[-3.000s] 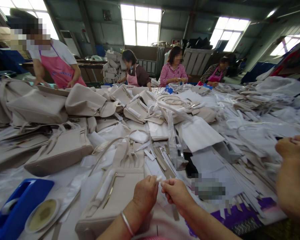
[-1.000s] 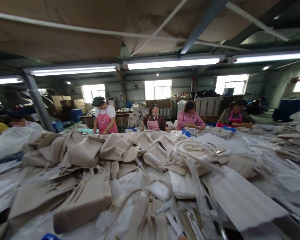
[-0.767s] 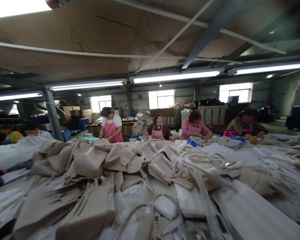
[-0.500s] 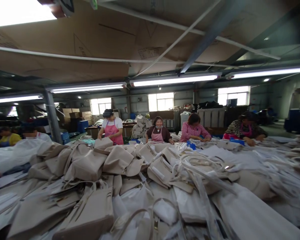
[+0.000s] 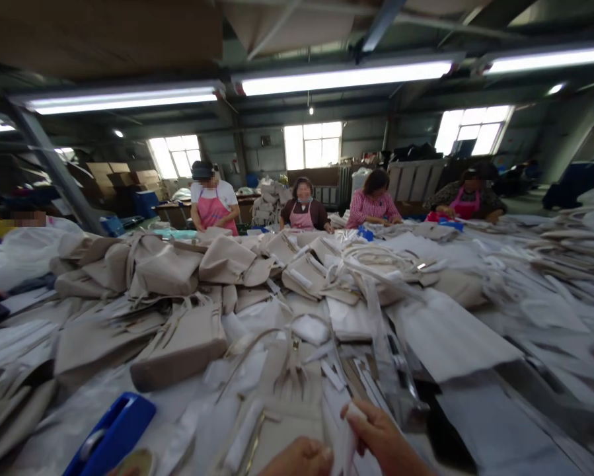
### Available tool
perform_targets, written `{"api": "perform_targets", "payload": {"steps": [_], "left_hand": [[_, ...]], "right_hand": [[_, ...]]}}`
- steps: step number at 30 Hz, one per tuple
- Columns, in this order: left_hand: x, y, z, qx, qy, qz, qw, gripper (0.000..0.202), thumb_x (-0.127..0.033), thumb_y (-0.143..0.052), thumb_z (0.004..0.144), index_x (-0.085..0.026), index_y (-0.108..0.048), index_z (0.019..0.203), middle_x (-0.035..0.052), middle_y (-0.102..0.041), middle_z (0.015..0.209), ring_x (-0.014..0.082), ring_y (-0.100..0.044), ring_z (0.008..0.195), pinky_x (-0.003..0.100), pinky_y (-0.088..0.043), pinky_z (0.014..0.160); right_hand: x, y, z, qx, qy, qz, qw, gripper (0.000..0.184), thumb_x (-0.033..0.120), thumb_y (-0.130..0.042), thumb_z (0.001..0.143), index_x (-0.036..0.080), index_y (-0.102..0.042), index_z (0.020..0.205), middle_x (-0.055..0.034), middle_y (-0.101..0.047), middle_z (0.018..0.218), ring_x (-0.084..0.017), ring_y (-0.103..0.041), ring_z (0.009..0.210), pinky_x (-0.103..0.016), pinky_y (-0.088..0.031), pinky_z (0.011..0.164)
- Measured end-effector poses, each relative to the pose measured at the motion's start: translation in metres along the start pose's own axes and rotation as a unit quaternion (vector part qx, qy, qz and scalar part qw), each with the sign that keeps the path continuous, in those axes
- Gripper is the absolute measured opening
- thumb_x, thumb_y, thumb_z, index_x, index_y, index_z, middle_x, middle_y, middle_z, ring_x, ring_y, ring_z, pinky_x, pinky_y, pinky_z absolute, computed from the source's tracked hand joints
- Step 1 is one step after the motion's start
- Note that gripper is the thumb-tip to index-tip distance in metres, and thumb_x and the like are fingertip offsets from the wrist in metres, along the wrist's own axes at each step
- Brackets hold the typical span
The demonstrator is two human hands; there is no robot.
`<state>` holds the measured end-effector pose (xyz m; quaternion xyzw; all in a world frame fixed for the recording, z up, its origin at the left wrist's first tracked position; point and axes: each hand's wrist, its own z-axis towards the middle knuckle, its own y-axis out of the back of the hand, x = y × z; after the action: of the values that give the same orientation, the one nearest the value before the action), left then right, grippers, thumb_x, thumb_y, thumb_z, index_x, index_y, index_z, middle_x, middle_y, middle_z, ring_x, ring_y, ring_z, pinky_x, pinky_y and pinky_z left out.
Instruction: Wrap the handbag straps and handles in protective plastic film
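A: Count, left to right?
B: One blue tape dispenser [image 5: 112, 431], glossy plastic, rounded, well left of the fingers. One beige handbag [image 5: 180, 345] beyond it, boxy, matte, thin handles. Two hands at the bottom edge.
A: Finger state?
B: Left hand [image 5: 300, 461]: curled, knuckles up, mostly cut off by the frame; grip cannot be told. Right hand [image 5: 382, 437]: fingertips [image 5: 369, 418] pinched shut on one white strip [image 5: 348, 441], narrow, flat, papery, just between both hands.
A: Beyond the fingers?
B: Heaped beige bags [image 5: 178, 268] and loose white strips, too many to count. Far past the fingertips, four people [image 5: 304, 211] in a row. Right of the fingers, one large white sheet [image 5: 450, 340], smooth, flat.
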<state>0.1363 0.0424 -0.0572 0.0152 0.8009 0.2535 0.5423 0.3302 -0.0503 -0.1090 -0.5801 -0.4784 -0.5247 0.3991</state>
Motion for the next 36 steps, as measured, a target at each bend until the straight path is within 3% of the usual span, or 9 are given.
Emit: {"api": "perform_targets", "payload": {"steps": [3,5,8,13,18,23,28,33,36], "left_hand": [[0.011,-0.013,-0.001,0.060,0.049,-0.063,0.995,0.043,-0.046,-0.043,0.094,-0.013,-0.065,0.076,-0.0012,-0.057,0.066,0.0121,-0.050,0.059,0.025,-0.042,0.059],[0.011,-0.017,-0.001,0.072,0.068,-0.084,0.992,0.039,-0.042,-0.045,0.089,-0.013,-0.061,0.069,-0.0037,-0.048,0.059,0.0098,-0.040,0.055,0.023,-0.034,0.054],[0.003,-0.020,0.001,0.060,0.070,-0.064,0.994,0.028,-0.035,-0.047,0.084,-0.014,-0.058,0.068,-0.0045,-0.045,0.060,0.0097,-0.037,0.056,0.023,-0.028,0.052],[0.001,-0.032,0.004,0.010,0.066,-0.028,0.997,0.022,-0.031,-0.048,0.082,-0.013,-0.060,0.076,-0.0015,-0.052,0.069,0.0128,-0.045,0.064,0.024,-0.032,0.057],[0.003,-0.035,0.000,0.020,0.071,-0.056,0.996,0.019,-0.028,-0.048,0.081,-0.013,-0.061,0.079,-0.0001,-0.055,0.072,0.0140,-0.048,0.066,0.025,-0.035,0.060],[0.006,-0.037,-0.004,-0.033,0.069,-0.054,0.996,0.023,-0.030,-0.047,0.084,-0.014,-0.063,0.083,0.0041,-0.061,0.080,0.0171,-0.053,0.073,0.026,-0.041,0.064],[0.007,-0.034,-0.008,-0.018,0.051,-0.111,0.992,0.029,-0.032,-0.046,0.086,-0.012,-0.067,0.091,0.0044,-0.062,0.082,0.0157,-0.052,0.071,0.025,-0.041,0.065],[0.005,-0.027,-0.011,0.045,0.020,-0.150,0.988,0.031,-0.027,-0.047,0.086,-0.012,-0.068,0.103,0.0039,-0.064,0.083,0.0138,-0.049,0.067,0.025,-0.041,0.062],[0.006,-0.032,-0.009,0.034,-0.003,-0.106,0.994,0.030,-0.027,-0.045,0.088,-0.013,-0.068,0.101,0.0045,-0.066,0.082,0.0156,-0.052,0.071,0.025,-0.043,0.068]], "right_hand": [[-0.001,-0.002,-0.012,-0.031,-0.018,0.060,0.998,0.037,0.052,-0.056,0.086,0.016,-0.064,0.086,0.0045,-0.047,0.058,-0.011,-0.043,0.052,-0.023,-0.033,0.050],[-0.001,-0.002,-0.013,-0.049,-0.034,0.071,0.996,0.037,0.051,-0.056,0.087,0.016,-0.065,0.089,0.0046,-0.048,0.058,-0.011,-0.043,0.052,-0.023,-0.033,0.049],[0.000,-0.003,-0.013,-0.065,-0.032,0.046,0.996,0.036,0.050,-0.054,0.088,0.016,-0.064,0.083,0.0043,-0.048,0.057,-0.011,-0.044,0.052,-0.023,-0.034,0.050],[-0.005,-0.006,-0.012,-0.096,-0.033,0.000,0.995,0.034,0.047,-0.054,0.089,0.016,-0.062,0.075,0.0041,-0.048,0.055,-0.011,-0.045,0.051,-0.023,-0.035,0.049],[-0.011,-0.011,-0.012,-0.114,-0.046,0.060,0.991,0.036,0.049,-0.057,0.088,0.015,-0.065,0.082,0.0039,-0.048,0.056,-0.011,-0.044,0.051,-0.023,-0.035,0.048],[-0.017,-0.005,-0.019,-0.038,-0.067,0.262,0.962,0.044,0.051,-0.071,0.078,0.018,-0.064,0.105,0.0004,-0.058,0.077,-0.011,-0.049,0.061,-0.024,-0.043,0.060],[-0.028,-0.007,-0.035,0.109,-0.083,0.180,0.974,0.035,0.038,-0.080,0.070,0.015,-0.071,0.095,-0.0015,-0.063,0.076,-0.012,-0.051,0.066,-0.025,-0.041,0.062],[-0.021,-0.027,-0.040,0.084,-0.091,0.170,0.978,0.031,0.032,-0.080,0.068,0.015,-0.074,0.094,0.0002,-0.065,0.071,-0.012,-0.051,0.062,-0.026,-0.041,0.063],[-0.010,-0.039,-0.039,0.044,-0.095,0.193,0.976,0.033,0.030,-0.082,0.063,0.015,-0.073,0.091,-0.0012,-0.067,0.072,-0.014,-0.056,0.064,-0.028,-0.045,0.065]]}}
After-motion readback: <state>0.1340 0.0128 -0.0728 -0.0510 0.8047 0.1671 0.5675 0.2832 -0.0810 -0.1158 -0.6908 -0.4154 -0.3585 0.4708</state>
